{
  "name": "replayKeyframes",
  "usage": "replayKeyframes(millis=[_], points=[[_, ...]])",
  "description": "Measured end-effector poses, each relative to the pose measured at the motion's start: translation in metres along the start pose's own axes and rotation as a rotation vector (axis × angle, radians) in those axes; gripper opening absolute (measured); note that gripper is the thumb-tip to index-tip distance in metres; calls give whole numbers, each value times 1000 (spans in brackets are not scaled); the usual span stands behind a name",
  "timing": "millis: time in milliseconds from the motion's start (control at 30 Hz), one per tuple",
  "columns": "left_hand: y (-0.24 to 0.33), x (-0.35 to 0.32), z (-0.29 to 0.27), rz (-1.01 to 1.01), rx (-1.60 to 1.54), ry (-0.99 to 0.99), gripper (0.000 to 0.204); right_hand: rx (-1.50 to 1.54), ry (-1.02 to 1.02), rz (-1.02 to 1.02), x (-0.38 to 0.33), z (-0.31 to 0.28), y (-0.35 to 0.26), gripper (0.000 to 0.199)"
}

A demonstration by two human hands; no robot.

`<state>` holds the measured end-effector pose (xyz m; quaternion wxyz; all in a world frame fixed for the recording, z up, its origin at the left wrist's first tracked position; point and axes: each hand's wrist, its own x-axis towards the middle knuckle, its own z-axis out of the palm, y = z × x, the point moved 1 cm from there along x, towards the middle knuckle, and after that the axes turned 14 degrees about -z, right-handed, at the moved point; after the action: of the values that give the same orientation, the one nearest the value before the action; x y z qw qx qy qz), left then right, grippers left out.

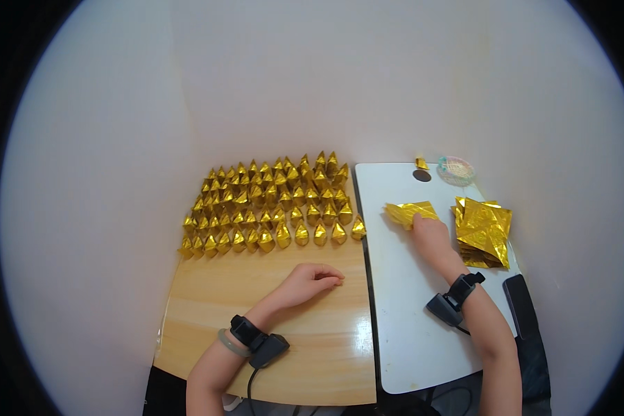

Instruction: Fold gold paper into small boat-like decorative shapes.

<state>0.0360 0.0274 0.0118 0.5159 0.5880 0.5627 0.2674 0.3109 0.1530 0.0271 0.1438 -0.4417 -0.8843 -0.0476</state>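
My right hand (pixel 429 232) is over the white table, its fingers closed on a piece of gold foil paper (pixel 423 209) that juts out to the left, partly folded or crumpled. The fingertips are partly hidden behind the hand. Over the wooden table, my left hand (pixel 312 283) is closed, thumb against the fingers, and nothing shows in it. Beyond it stand several rows of folded gold foil ingots (pixel 265 240) with pointed tips. To the right of my right hand lies a stack of square gold foil sheets (pixel 484 229).
The wooden table (pixel 312 347) and white table (pixel 416 347) meet at a dark seam. At the white table's back are a round dark hole (pixel 421 176), a small gold piece (pixel 422 163) and a pastel coiled ring (pixel 455 170). A dark phone-like slab (pixel 520 305) lies at the right edge.
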Motion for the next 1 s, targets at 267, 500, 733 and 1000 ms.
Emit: replayKeyframes(millis=[267, 500, 733, 1000], points=[[-10, 2, -3, 72, -34, -9, 22, 28, 61, -23, 5, -13, -11, 28], [-16, 4, -3, 104, -82, -16, 22, 80, 182, -3, -1, -2, 13, 34], [-10, -8, -3, 119, -12, -16, 30, 93, 623, -39, 1, -26, 19, 36], [8, -12, 4, 47, -843, 59, 62, 1399, 110, 93, -27, -45, -110, 29]])
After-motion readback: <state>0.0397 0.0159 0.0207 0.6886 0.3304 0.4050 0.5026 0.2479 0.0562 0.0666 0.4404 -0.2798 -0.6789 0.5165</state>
